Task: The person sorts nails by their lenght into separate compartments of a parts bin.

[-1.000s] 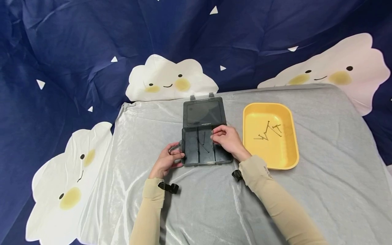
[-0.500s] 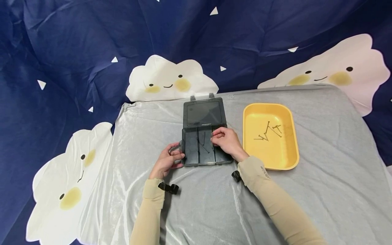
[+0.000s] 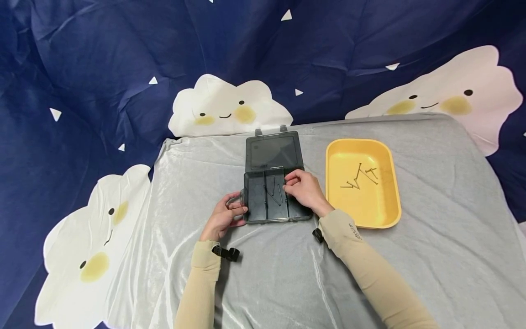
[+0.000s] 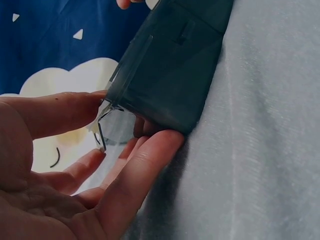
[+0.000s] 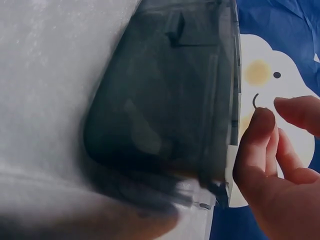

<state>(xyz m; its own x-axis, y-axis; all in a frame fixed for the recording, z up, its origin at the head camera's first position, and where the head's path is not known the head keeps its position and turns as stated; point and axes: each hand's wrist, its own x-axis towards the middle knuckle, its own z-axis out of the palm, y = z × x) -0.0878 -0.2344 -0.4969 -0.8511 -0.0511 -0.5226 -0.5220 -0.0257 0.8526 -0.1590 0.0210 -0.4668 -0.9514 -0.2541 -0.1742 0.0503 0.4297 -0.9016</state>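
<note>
A dark translucent box (image 3: 255, 201) stands with its lid (image 3: 274, 152) folded back; dividers split it into three compartments. Several thin metal screws or nails (image 3: 280, 194) lie in the middle one. My left hand (image 3: 222, 217) grips the box's left side by the clear handle, its thumb on the rim; the left wrist view shows the same hand (image 4: 120, 185) around the box end (image 4: 165, 75). Over the right divider hovers my right hand (image 3: 308, 189), fingers bent. In the right wrist view a gap parts the thumb and fingertip of that hand (image 5: 270, 192), beside the box (image 5: 160, 90).
To the right is a yellow tray (image 3: 361, 210) holding several more metal pieces (image 3: 356, 176). A grey cloth (image 3: 263, 274) covers the table, and a blue curtain (image 3: 328, 45) with clouds hangs behind it.
The thin piece that my right fingers pinched has been let go and lies in the middle compartment. My left hand and the box have stayed put.
</note>
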